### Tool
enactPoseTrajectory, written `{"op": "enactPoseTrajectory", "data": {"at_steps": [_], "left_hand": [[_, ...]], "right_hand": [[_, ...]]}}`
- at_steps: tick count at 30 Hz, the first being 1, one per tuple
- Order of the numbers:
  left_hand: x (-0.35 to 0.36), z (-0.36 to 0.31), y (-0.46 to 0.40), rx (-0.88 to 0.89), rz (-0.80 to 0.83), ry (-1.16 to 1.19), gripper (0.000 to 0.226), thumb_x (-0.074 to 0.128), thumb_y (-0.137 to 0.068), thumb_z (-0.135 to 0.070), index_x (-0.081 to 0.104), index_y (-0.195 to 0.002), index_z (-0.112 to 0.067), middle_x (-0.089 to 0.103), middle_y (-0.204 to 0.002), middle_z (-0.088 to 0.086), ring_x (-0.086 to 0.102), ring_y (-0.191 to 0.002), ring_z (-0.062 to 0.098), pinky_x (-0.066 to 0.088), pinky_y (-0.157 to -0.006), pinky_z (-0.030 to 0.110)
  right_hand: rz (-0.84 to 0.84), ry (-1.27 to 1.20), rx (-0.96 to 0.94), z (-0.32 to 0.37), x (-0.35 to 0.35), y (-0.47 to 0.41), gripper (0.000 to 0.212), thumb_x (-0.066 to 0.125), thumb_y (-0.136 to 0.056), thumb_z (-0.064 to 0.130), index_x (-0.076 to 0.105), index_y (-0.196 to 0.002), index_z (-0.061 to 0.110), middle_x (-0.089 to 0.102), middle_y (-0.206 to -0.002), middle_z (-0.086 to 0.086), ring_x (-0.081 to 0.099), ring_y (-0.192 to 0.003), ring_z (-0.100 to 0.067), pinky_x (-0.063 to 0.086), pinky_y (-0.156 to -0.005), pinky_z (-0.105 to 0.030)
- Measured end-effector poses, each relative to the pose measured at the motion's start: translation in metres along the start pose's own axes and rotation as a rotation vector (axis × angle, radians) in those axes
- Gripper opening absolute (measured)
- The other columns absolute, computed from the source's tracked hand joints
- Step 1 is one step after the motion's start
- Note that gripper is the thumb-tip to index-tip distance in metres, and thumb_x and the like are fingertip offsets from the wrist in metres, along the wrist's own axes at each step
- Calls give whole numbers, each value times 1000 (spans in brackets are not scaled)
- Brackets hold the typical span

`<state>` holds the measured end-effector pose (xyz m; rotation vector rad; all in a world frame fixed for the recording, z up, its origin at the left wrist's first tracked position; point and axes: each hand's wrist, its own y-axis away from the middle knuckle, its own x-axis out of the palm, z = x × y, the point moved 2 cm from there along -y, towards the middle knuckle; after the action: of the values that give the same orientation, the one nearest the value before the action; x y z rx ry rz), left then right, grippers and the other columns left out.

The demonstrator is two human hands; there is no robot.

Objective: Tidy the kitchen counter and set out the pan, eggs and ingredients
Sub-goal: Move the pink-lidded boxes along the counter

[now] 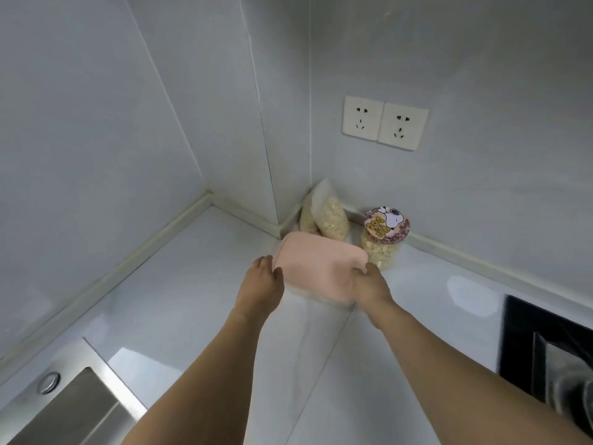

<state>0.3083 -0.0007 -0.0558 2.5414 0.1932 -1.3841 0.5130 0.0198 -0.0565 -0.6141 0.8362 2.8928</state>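
A folded pink cloth (321, 268) lies on the white counter (199, 303) near the back corner. My left hand (261, 284) grips its left edge and my right hand (369, 284) grips its right edge, both arms stretched forward. Just behind the cloth a clear bag of pale flakes (327, 216) leans against the wall. To its right stands a clear jar of the same pale flakes (383, 242) with a cartoon-printed lid. No pan and no eggs show in this view.
A steel sink (64, 409) with a round button sits at the lower left. A black glass hob (552, 354) lies at the right edge. Two wall sockets (385, 122) are above the jar. Grey walls enclose the corner.
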Motion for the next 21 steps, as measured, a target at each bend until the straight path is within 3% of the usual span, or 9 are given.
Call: {"op": "enactPoseTrajectory", "data": {"at_steps": [7, 14, 21], "left_hand": [[11, 10, -49, -14, 88, 44, 45, 33, -103, -24, 37, -142, -3, 39, -147, 13, 39, -132, 29, 32, -106, 33], [36, 13, -86, -20, 114, 115, 39, 30, -102, -25, 47, -131, -6, 52, -130, 15, 51, -114, 31, 40, -95, 35], [55, 16, -104, -152, 165, 309, 43, 33, -103, -29, 34, -144, -17, 52, -132, 15, 51, -117, 36, 40, -90, 37]], "right_hand": [[-164, -44, 100, 2, 11, -41, 51, 41, -94, 21, 33, -142, 9, 45, -140, -16, 48, -122, -37, 42, -99, -41], [-151, -133, 245, -7, 20, -72, 49, 41, -95, 20, 33, -141, 5, 47, -136, -18, 49, -117, -37, 43, -91, -40], [-80, -156, 281, -20, 34, -94, 37, 40, -91, 11, 54, -124, 2, 58, -99, -13, 54, -80, -26, 42, -66, -30]]}}
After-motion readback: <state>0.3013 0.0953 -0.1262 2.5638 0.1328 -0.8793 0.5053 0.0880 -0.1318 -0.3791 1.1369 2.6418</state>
